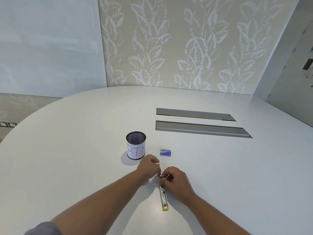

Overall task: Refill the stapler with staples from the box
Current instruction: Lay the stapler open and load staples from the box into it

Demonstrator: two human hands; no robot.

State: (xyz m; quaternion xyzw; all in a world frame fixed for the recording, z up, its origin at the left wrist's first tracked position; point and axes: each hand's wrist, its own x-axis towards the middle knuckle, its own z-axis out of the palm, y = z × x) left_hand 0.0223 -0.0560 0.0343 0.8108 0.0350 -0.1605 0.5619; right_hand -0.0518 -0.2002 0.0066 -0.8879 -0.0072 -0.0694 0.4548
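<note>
The stapler [163, 196] lies swung open flat on the white table, a long metal strip with a yellow-green tip pointing toward me. My left hand [149, 167] grips its far half, fingers closed around the metal. My right hand [174, 178] pinches the middle near the hinge, covering that part. Whether staples lie between my fingers is hidden. The small blue staple box [165, 152] sits closed on the table just beyond my hands, slightly to the right.
A black mesh cup [136, 145] with a paper label reading "BIN" stands left of the box. Two long grey cable hatches [201, 128] are set into the table [84, 150] farther back right. A patterned wall rises behind the table.
</note>
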